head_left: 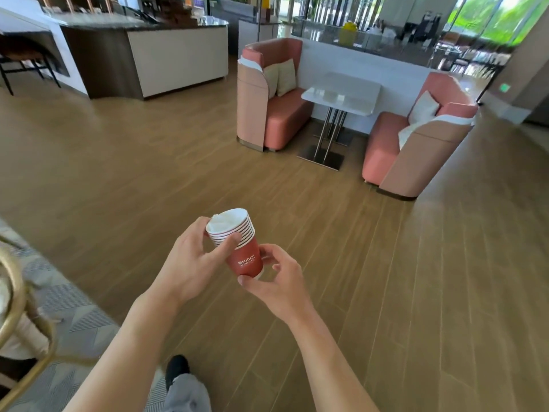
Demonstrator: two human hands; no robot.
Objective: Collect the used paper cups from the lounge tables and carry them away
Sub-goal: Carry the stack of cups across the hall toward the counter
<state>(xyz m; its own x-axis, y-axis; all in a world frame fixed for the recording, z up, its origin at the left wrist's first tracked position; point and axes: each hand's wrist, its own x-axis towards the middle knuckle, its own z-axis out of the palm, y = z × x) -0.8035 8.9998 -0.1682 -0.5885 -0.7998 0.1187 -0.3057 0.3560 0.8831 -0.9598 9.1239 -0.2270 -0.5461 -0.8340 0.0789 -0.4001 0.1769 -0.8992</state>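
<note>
Head view: left hand and right hand grip stacked cups over open floor.

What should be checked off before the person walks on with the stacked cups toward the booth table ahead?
1. Left hand grips the rims of the cup stack: ok.
2. Right hand supports the stack's base: ok.
3. Stack upright: not ok, it is tilted.
4. Crumpled white paper sits inside the top cup: ok.
5. Wooden floor toward the white table free of obstacles: ok.
6. Cups left on that table: cannot tell.
</note>
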